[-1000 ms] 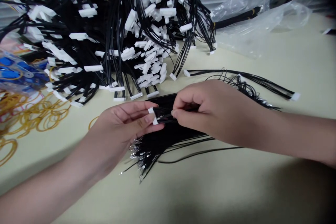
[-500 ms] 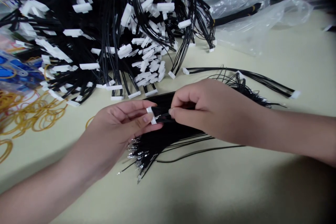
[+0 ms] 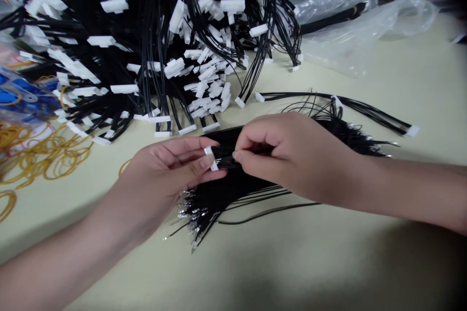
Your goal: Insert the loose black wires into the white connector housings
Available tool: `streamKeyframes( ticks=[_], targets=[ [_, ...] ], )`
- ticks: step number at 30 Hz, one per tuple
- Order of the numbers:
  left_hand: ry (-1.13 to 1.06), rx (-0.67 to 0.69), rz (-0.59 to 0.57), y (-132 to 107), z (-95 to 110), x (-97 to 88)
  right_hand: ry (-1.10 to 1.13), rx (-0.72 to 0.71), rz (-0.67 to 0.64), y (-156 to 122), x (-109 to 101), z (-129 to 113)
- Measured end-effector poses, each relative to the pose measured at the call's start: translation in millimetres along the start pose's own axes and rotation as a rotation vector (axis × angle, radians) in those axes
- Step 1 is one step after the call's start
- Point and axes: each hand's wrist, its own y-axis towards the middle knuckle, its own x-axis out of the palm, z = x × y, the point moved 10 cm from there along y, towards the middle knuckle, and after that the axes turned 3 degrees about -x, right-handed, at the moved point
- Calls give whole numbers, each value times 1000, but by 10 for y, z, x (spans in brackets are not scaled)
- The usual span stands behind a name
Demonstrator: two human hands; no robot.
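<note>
My left hand [image 3: 164, 170] pinches a small white plastic connector [image 3: 210, 158] between thumb and fingers. Just to its right, my right hand [image 3: 282, 155] pinches thin black wires close to that connector, with its fingertips nearly touching it. Beneath both hands lies a dense bundle of black wires [image 3: 222, 194] whose bare crimped metal tips fan out towards me. A looser group of black wires [image 3: 365, 112] ends in a white connector [image 3: 412, 130] at the right.
A large heap of black wires with white connectors [image 3: 182, 58] fills the far side of the pale table [image 3: 292, 262]. Yellow rubber bands [image 3: 47, 155] and blue items in clear plastic [image 3: 18, 97] lie left. A clear plastic bag [image 3: 353, 29] lies far right.
My right hand has shifted slightly left, closer to the connector. The view has moved a little, and the wires at the right now run closer behind my right hand.
</note>
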Motion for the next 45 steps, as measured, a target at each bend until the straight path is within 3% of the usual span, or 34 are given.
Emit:
streamKeyframes(
  ticks=[9, 45],
  targets=[
    [-16, -1, 12, 5, 4, 0, 68, 85, -53, -15, 36, 70],
    [15, -17, 43, 26, -27, -63, 125, 121, -57, -26, 31, 121]
  ],
)
